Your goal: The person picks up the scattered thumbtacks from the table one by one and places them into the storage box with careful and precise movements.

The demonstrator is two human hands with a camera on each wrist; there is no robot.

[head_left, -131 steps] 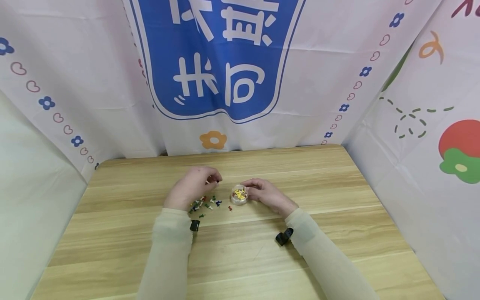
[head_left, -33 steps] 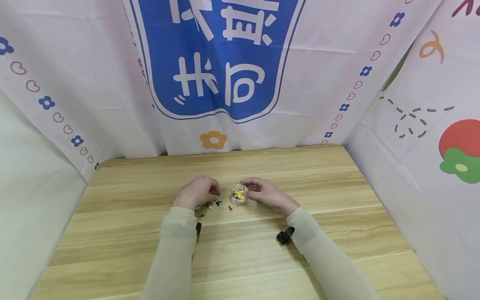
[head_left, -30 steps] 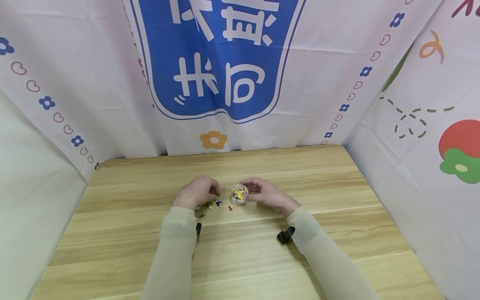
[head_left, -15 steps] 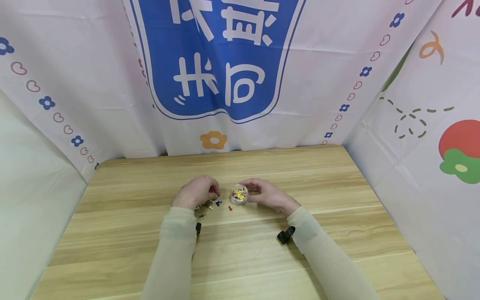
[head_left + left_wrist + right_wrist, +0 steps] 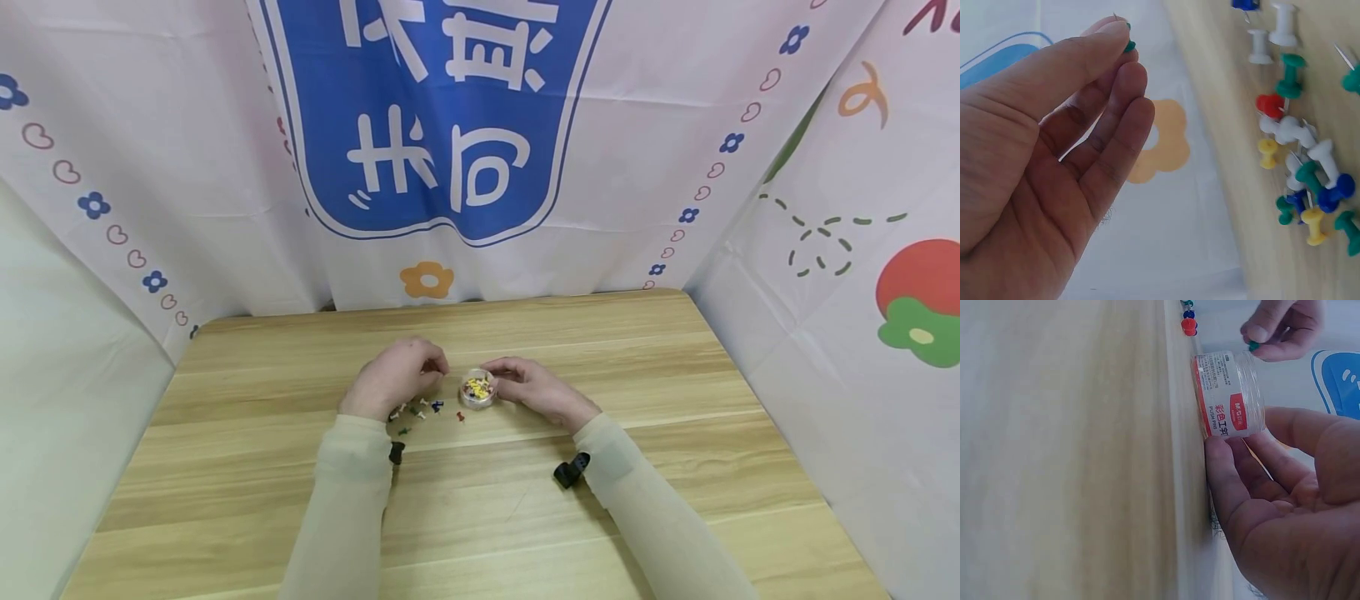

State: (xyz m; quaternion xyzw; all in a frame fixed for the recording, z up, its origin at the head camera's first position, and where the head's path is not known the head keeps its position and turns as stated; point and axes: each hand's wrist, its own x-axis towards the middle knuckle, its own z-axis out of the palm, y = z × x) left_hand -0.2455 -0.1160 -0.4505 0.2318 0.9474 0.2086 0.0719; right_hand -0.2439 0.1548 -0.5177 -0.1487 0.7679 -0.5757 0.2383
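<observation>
Between thumb and fingertips my left hand [image 5: 397,377] pinches a green push pin [image 5: 1129,45], its metal point sticking up past the thumb in the left wrist view. That hand is raised just left of a clear round jar [image 5: 477,402], labelled as push pins in the right wrist view. Yellow and other coloured pins [image 5: 480,387] lie inside the jar. My right hand [image 5: 536,390] holds the jar from its right side, thumb and fingers on its wall. Under my left hand lies a loose pile of push pins [image 5: 1300,162] in white, green, blue, yellow and red.
A single red push pin [image 5: 461,416] lies on the wooden table [image 5: 480,517] in front of the jar. A green pin [image 5: 405,431] sits at the pile's near edge. Printed white cloth [image 5: 630,208] hangs behind the table.
My left hand has lifted from the pile and moved slightly away and right, toward the jar, with the green push pin. My right hand stays at the jar.
</observation>
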